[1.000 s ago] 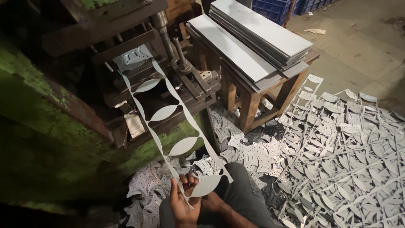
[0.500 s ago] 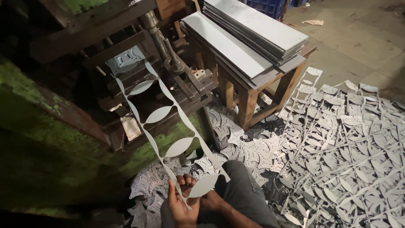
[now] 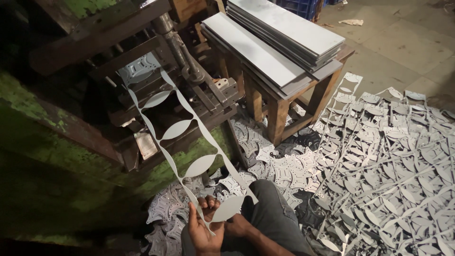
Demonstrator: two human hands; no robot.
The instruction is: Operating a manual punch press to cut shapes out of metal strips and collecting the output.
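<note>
The punched strip (image 3: 182, 137) is held at its near end by the left hand (image 3: 203, 226), fingers (image 3: 208, 205) curled up behind the metal and closed on the last lens-shaped web, approx. at the knee (image 3: 268, 213). The right hand is mostly hidden behind the strip's end and the left wrist; whether it is shut or apart can't be told. Compared w/ the frames a sec. ago, the strip is seen in much the same line: far end at the press (image 3: 156, 90) die, near end at the lap, the same few round cut-outs showing betw. the two. The hand's grip spot is unchanged, and only a small drift of the whole view is noted, so most of the shift is prob. head motion, not feed. Judged from that, the strip is paused or only just being eased, w/ its far end lying on the die plate (image 3: 140, 71). A stack of uncut sheets (image 3: 279, 35) is kept on the wooden stool (image 3: 277, 111) at the press's right side, untouched. Punched blanks (image 3: 284, 168) are piled at the stool's foot and by the knee; spent skeleton strips (image 3: 403, 156) are spread over the floor to the right, well apart from the hand.
</note>
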